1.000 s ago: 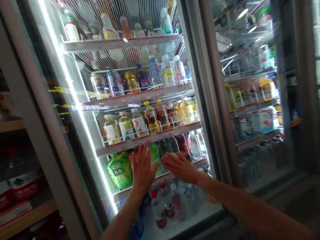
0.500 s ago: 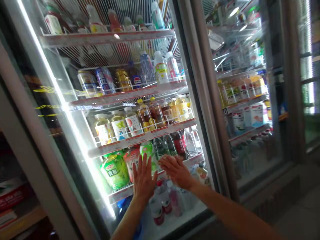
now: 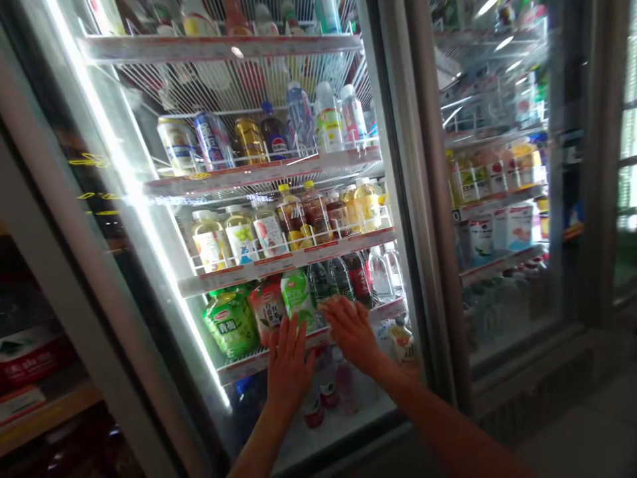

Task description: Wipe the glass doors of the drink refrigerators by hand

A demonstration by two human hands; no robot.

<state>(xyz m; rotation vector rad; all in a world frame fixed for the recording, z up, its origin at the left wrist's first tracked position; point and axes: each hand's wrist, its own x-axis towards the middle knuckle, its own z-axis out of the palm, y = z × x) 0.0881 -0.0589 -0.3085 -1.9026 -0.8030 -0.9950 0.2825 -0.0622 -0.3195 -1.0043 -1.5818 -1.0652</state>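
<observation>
Both my hands lie flat on the glass door [image 3: 164, 226] of a lit drinks fridge, low down. My left hand [image 3: 288, 365] has its fingers stretched upward, palm on the glass over the second-lowest shelf [image 3: 249, 362]. My right hand [image 3: 351, 332] is beside it to the right, fingers spread and pointing left. Neither hand holds anything. Behind the glass near them stand a green bottle [image 3: 229, 322], a red-labelled bottle [image 3: 267, 309] and a pale green bottle [image 3: 297, 299].
Wire shelves above carry cans [image 3: 176, 143] and bottles [image 3: 326, 123]. Small bottles [image 3: 328, 388] stand on the fridge floor. A grey door frame [image 3: 423, 199] separates a second glass-door fridge [image 3: 502, 186] at right. Wooden shelving with boxes [image 3: 30, 358] is at left.
The view shifted, so the fridge sits a little differently in frame. Both hands stayed flat on the glass and slid slightly lower against the shelves behind.
</observation>
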